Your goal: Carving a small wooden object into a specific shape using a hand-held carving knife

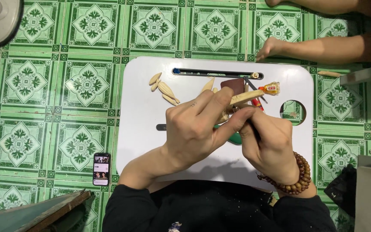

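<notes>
Under both hands lies a white, round-cornered lap table [142, 129]. The left hand [194, 129] is curled shut around a pale wooden stick [246, 98], which juts just beyond its fingertips, and the right hand [269, 144], touching it, pinches a thin dark tool [252, 127]. Left of the left hand's fingers lie four smooth, leaf-shaped wooden pieces [164, 89], and well left of its wrist one smartphone [101, 169].

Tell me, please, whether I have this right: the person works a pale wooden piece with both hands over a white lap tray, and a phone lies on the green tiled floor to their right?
Not quite: the head view shows the phone on the green tiled floor to the person's left, not right. The rest holds: left hand and right hand work a pale wooden piece over the white lap tray.
</notes>
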